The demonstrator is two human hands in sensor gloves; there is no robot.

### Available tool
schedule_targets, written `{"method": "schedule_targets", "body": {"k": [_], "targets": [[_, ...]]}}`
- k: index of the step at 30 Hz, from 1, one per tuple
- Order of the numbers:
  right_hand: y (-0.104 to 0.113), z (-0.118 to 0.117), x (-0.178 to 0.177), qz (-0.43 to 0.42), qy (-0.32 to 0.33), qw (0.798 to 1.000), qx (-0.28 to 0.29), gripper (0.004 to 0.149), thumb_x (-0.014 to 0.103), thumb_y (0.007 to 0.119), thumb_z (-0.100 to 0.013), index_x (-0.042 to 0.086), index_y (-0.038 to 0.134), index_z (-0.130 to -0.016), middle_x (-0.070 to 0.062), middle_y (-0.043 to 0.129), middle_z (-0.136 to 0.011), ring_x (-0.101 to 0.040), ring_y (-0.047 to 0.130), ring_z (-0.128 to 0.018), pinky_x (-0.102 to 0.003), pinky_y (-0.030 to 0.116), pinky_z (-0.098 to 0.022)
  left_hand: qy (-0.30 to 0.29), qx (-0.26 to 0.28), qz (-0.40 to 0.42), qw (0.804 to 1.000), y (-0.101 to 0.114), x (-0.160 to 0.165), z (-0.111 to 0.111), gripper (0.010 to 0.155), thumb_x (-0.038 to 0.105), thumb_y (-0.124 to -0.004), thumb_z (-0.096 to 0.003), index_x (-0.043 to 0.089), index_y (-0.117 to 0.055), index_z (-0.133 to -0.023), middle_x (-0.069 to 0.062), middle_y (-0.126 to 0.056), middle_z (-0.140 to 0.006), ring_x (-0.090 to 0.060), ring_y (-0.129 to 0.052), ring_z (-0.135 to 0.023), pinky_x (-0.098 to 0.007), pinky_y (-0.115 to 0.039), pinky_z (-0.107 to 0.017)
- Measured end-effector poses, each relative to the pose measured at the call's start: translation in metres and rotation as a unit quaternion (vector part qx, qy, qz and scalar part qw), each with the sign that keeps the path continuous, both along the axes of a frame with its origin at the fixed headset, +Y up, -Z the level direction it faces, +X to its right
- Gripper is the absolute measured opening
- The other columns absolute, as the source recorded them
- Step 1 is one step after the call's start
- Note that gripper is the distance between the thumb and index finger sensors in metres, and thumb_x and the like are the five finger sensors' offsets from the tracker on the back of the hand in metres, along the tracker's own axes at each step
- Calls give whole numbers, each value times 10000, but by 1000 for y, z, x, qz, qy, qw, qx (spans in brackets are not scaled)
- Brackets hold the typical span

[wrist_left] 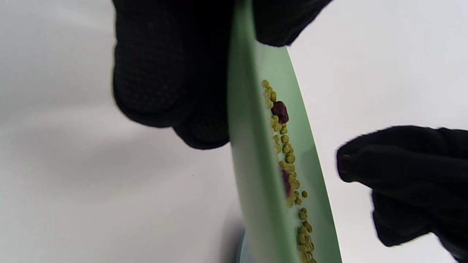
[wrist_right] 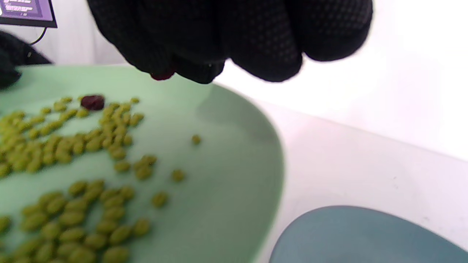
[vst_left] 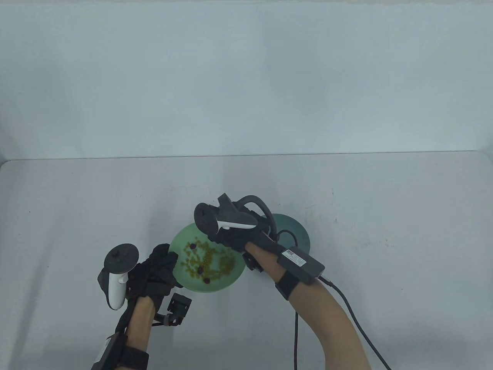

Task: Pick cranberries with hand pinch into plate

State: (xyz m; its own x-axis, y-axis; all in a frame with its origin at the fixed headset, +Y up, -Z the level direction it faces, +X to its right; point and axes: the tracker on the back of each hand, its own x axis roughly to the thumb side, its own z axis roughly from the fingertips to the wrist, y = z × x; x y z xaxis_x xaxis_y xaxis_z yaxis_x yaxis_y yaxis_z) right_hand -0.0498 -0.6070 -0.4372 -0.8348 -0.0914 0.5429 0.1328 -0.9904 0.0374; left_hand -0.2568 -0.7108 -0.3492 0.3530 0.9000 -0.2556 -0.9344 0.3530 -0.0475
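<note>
White table [vst_left: 346,192], pale wall behind. L hand [vst_left: 156,269] grips green plate [vst_left: 227,283] rim. R hand [vst_left: 231,237] pinches a cranberry [wrist_right: 162,76] w/ fingertips, teal plate [vst_left: 296,231] beside.

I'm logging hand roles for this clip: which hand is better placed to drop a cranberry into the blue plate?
Right. The right hand pinches a cranberry above the green plate, beside the blue plate; the left hand grips the green plate's rim.

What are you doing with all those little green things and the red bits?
A person in black gloves is sorting. The left hand grips the rim of the light green plate, which holds many small green beans and a few dark red cranberries. The right hand hovers over that plate with a red cranberry pinched in its fingertips. The blue plate beside it looks empty where visible.
</note>
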Motion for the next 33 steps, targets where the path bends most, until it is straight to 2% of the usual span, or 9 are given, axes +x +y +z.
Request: {"method": "schedule_targets", "body": {"k": [6,11,16,22,33], "targets": [[17,-8,33,-12,-34,999,24,465,478,792,-505,162,875,-836,134,905,-415,-60,954,-360,-342,875,-378,4,-1,-1,1000,0,-1,1,522,220,-661,-593,5,-524,-1049,-174,-829,-842,-247,-1085,-509,-314,-963,-381],[18,-16,67,-19,-75,997,26,464,478,792,-505,165,874,-837,134,905,-415,-60,954,-361,-342,874,-378,6,-2,-2,1000,1,-2,1,522,221,-661,-593,7,-526,-1049,-175,-829,-843,-249,-1084,-510,-317,-962,-382],[-3,-28,97,-17,-121,992,2,462,475,792,-506,164,873,-838,132,905,-419,-63,954,-364,-343,873,-380,7,2,1,1000,2,-3,1,522,221,-661,-593,9,-525,-1050,-172,-830,-842,-250,-1083,-510,-317,-961,-382],[-40,-41,127,-1,-178,983,-34,461,474,791,-507,166,872,-840,131,905,-420,-64,953,-366,-344,871,-382,6,3,2,1000,2,-4,1,522,221,-661,-593,8,-526,-1050,-174,-830,-842,-251,-1083,-510,-319,-960,-383],[-94,-50,146,33,-225,970,-84,454,472,788,-510,172,873,-840,130,907,-425,-66,954,-371,-346,871,-384,9,3,2,1000,2,-5,2,522,222,-661,-593,9,-525,-1050,-173,-829,-843,-249,-1083,-510,-317,-961,-382]]}}
